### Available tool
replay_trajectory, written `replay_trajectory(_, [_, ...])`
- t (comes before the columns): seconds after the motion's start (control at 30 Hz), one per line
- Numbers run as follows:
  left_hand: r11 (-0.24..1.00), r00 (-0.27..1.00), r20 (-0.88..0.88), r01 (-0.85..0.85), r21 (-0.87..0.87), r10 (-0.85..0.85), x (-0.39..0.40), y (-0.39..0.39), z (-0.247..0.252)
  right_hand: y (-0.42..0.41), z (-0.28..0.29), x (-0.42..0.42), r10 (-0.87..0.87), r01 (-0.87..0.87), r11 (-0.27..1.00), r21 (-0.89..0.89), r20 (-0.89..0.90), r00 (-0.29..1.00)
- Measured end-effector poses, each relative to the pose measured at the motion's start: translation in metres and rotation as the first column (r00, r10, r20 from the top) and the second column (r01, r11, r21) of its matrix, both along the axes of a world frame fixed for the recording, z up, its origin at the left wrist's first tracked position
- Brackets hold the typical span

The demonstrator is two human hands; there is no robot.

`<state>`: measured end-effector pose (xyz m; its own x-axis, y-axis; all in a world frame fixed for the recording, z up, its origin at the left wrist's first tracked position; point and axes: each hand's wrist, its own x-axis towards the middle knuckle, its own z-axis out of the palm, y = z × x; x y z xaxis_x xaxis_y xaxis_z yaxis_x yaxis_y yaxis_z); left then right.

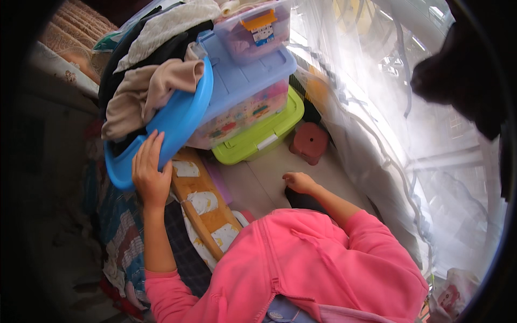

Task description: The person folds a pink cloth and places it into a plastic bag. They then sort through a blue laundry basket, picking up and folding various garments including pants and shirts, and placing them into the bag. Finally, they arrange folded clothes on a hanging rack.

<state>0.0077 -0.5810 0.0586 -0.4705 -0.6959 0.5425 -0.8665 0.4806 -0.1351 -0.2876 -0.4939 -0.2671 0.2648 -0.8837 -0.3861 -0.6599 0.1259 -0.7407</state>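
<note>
My left hand grips the rim of a blue plastic basin, fingers over the edge and thumb against the outer wall. The basin is tilted and heaped with clothes: a beige garment hangs at its near side, with a white textured garment and black cloth behind. Away from the basin, my right hand hangs above the floor by my dark trouser leg. Its fingers are curled in, and nothing shows in them.
Beyond the basin stand stacked storage boxes: a small clear one, a blue-lidded one and a green-lidded one. A red stool is on the floor. White sheer curtains hang at right; a wooden bed rail runs at left.
</note>
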Motion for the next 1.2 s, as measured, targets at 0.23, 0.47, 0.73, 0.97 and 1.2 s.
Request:
replay_trajectory(0.23, [0.999,0.926,-0.378,-0.018,-0.035,0.003,0.026,0.09,-0.065,0.105,-0.015,-0.004,-0.16,0.149,0.985,0.086,0.133,0.978])
replay_trajectory(0.47, [0.897,0.747,-0.59,-0.021,0.442,0.308,0.041,0.192,-0.204,0.187,-0.035,-0.019,-0.256,0.203,0.945,0.256,0.194,0.947])
replay_trajectory(0.73, [0.722,0.708,-0.256,-0.497,0.481,0.658,0.097,0.276,-0.296,0.203,-0.011,-0.021,-0.262,0.196,0.933,0.303,0.196,0.945])
replay_trajectory(0.97, [0.569,0.62,-0.081,-0.651,0.502,0.781,0.113,0.307,-0.323,0.181,0.016,-0.022,-0.216,0.135,0.923,0.36,0.195,0.957])
replay_trajectory(1.2, [0.604,0.563,-0.245,-0.639,0.477,0.789,0.109,0.308,-0.322,0.132,0.021,0.02,-0.067,-0.03,0.929,0.37,0.248,0.967])
